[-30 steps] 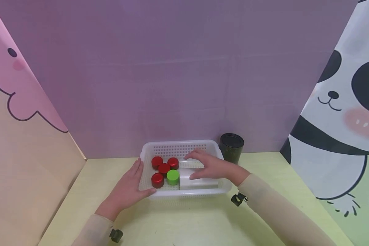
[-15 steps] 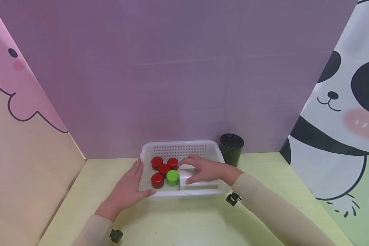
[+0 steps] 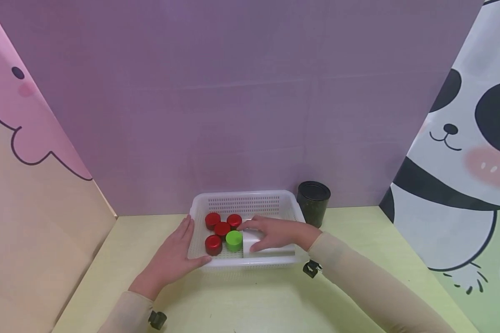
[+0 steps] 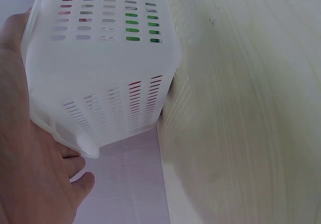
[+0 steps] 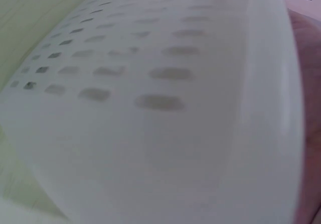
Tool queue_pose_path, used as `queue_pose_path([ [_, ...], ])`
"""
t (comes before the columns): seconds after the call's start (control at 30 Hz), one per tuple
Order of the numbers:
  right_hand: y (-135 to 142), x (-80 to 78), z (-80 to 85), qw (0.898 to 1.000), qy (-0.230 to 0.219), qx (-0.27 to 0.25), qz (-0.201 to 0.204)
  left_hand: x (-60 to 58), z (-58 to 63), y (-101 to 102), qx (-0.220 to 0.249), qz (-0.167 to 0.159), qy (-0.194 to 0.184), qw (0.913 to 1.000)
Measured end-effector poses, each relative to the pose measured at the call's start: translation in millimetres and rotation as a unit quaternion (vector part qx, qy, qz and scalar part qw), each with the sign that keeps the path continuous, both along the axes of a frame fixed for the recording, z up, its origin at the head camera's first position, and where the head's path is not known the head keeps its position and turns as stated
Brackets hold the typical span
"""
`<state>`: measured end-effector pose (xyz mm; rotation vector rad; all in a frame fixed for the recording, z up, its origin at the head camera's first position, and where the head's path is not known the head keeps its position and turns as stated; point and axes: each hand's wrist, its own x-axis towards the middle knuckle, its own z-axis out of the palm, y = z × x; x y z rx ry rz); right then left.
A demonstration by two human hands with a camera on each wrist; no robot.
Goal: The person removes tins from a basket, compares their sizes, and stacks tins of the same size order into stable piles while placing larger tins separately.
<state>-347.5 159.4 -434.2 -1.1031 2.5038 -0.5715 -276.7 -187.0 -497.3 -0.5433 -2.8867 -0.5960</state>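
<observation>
A white plastic basket (image 3: 250, 262) with slotted walls stands on the table. Inside it, on the left, are several red round lids or jars (image 3: 213, 244) and one green one (image 3: 234, 240). A white cylinder (image 3: 271, 252) lies on its side to their right. My left hand (image 3: 170, 259) rests against the basket's left end, fingers extended along the rim and thumb at the front. My right hand (image 3: 277, 232) is over the cylinder inside the basket, fingers and thumb spread; whether it touches is unclear. In the right wrist view the basket wall (image 5: 150, 148) hides most of that hand.
Just behind the basket's right end stands a dark canister (image 3: 314, 203) with a black lid. A purple wall (image 3: 250, 115) closes off the back. Side panels carry a pink figure (image 3: 33, 106) and a panda (image 3: 462, 194). The pale table (image 3: 241, 300) extends in front.
My right hand has moved left and lower over the white cylinder, its fingers now nearer the green and red pieces. My left hand and the basket have stayed put.
</observation>
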Motion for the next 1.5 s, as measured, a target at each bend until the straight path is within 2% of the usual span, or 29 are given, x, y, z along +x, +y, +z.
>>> queue_pose_path([
  [0.5, 0, -5.1, -7.6, 0.999, -0.025, -0.001, -0.027, 1.8, 2.9, -1, 0.001, -0.003, 0.001, 1.0000],
  [0.83, 0, -8.7, -13.9, 1.000, 0.018, -0.009, -0.019, 2.2, 5.1, 0, 0.001, -0.005, -0.005, 1.0000],
  [1.07, 6, -7.3, -10.8, 0.997, 0.064, -0.031, -0.026, 1.7, 4.4, 0, 0.003, -0.002, -0.009, 1.0000],
  [1.3, 16, -9.2, -9.1, 0.994, 0.058, -0.080, -0.046, 1.8, 4.0, 0, 0.004, -0.002, -0.005, 1.0000],
  [1.5, 21, -13.0, -11.2, 0.989, 0.080, -0.107, -0.056, 1.0, 2.7, 0, 0.006, -0.003, -0.002, 1.0000],
])
